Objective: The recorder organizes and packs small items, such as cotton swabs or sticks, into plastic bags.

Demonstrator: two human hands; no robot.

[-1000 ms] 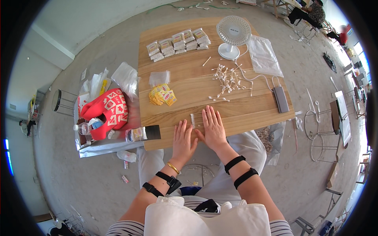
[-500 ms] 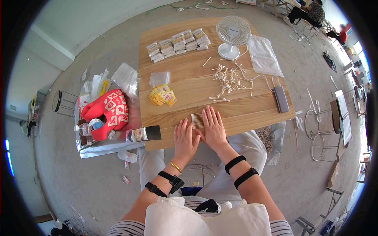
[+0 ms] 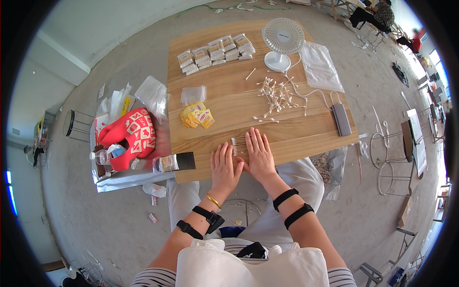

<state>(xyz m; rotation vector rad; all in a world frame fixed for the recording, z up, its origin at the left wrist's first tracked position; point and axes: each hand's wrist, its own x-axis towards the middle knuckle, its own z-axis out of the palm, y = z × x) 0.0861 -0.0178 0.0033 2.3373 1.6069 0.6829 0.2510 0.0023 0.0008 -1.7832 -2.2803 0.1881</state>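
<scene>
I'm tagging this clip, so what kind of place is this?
Probably a makeshift packing workroom: a wooden table on bare concrete floor, loose cotton swabs spread out, and rows of filled small packets.

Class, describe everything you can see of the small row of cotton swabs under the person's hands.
The row of cotton swabs lies flat near the front edge of the wooden table, thin pale sticks side by side, white tips aligned. The right hand lies flat, covering its right part; the left hand rests flat just beside it. How many swabs cannot be told.
</scene>
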